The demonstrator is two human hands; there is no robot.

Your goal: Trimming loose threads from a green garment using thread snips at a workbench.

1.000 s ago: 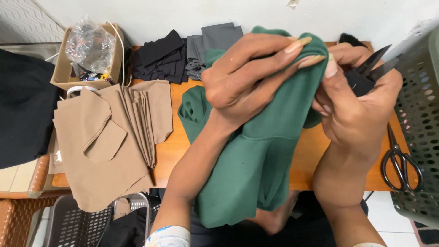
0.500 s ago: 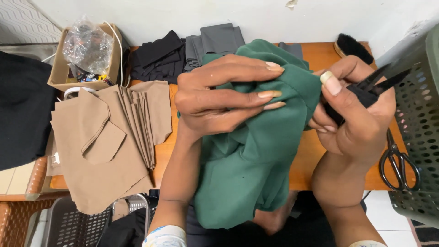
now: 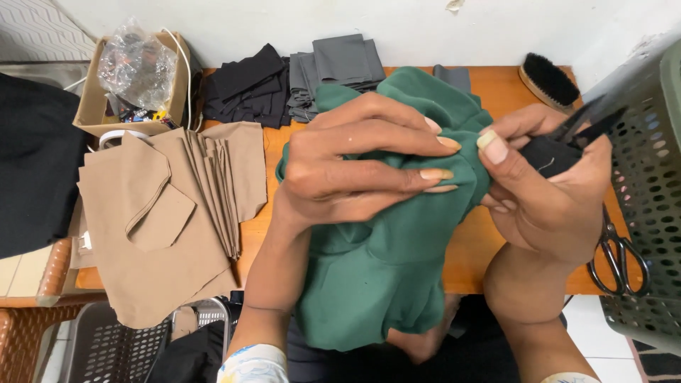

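This looks like a small sewing or tailoring workshop, likely a home-based one. An orange wooden worktop (image 3: 496,85) stands against a plain white wall and carries stacks of cut fabric — tan pieces (image 3: 163,213), black pieces (image 3: 245,85) and grey pieces (image 3: 340,64). A cardboard box (image 3: 96,99) holds small supplies and a crumpled plastic bag. Black-handled scissors (image 3: 621,252) and a clothes brush (image 3: 550,81) lie at the worktop's right end, beside a perforated plastic basket (image 3: 652,213). A green garment (image 3: 383,262) is in hand — held with small thread snips (image 3: 585,124).
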